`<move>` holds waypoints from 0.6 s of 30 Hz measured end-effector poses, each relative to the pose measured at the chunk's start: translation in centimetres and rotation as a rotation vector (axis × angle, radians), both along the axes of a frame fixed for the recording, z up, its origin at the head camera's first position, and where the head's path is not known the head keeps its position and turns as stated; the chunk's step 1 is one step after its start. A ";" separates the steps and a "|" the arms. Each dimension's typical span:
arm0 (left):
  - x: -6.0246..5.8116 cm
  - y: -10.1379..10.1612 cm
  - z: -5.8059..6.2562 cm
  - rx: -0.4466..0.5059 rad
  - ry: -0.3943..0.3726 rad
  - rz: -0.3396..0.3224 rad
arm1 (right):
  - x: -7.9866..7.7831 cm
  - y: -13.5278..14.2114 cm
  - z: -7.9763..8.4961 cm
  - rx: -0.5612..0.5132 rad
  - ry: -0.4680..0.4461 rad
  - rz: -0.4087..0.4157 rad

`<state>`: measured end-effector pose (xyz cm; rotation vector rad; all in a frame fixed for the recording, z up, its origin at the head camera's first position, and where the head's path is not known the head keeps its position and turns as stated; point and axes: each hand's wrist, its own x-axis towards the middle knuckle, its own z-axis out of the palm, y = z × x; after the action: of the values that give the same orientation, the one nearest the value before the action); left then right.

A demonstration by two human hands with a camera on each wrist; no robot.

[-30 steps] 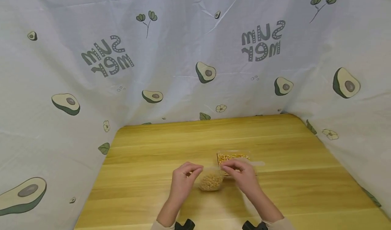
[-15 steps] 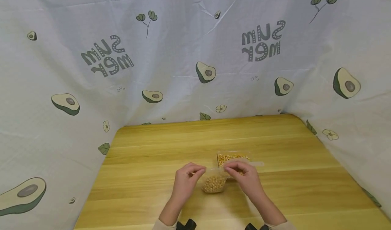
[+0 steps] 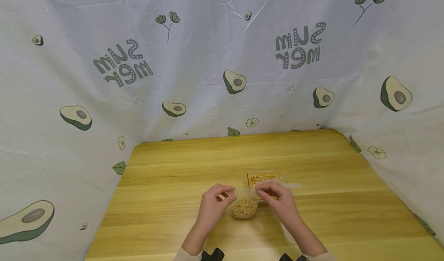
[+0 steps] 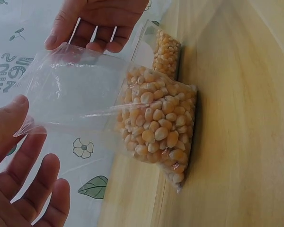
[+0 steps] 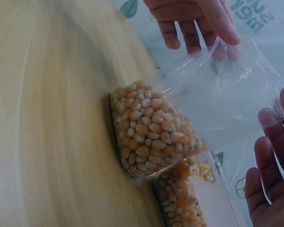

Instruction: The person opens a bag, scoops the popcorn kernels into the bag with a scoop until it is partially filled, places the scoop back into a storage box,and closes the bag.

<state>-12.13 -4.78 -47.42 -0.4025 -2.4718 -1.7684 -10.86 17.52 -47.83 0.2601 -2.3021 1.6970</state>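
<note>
A clear plastic bag (image 3: 244, 207), its lower part filled with corn kernels (image 4: 154, 118), stands on the wooden table between the hands. My left hand (image 3: 213, 205) holds one top corner of the bag between thumb and fingers, with a small gap showing between the thumb and index finger in the head view. My right hand (image 3: 279, 201) pinches the opposite top corner. The bag's empty upper part (image 5: 222, 94) is stretched between both hands. The other fingers of each hand spread loosely off the plastic.
Behind the bag sits a clear box (image 3: 265, 173) of corn kernels, partly covered by the right hand. A pale handle (image 3: 294, 185) sticks out rightward over it. White avocado-print cloth (image 3: 201, 60) surrounds the wooden table (image 3: 166, 199).
Both hands and the bag have shifted slightly right. The left thumb and index finger have parted a little at the bag's corner. The box stays in place.
</note>
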 end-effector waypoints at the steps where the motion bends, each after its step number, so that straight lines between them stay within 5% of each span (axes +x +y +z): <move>1: 0.0 0.1 0.0 0.001 0.003 0.001 | 0.0 0.0 0.0 0.014 0.007 0.007; 18: 0.0 0.5 -0.1 -0.040 0.104 0.024 | -1.3 -1.6 0.5 0.173 -0.012 0.136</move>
<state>-12.09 -4.23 -47.51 -0.4541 -2.4333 -1.6473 -12.15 15.96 -47.33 0.4517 -2.4947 1.5639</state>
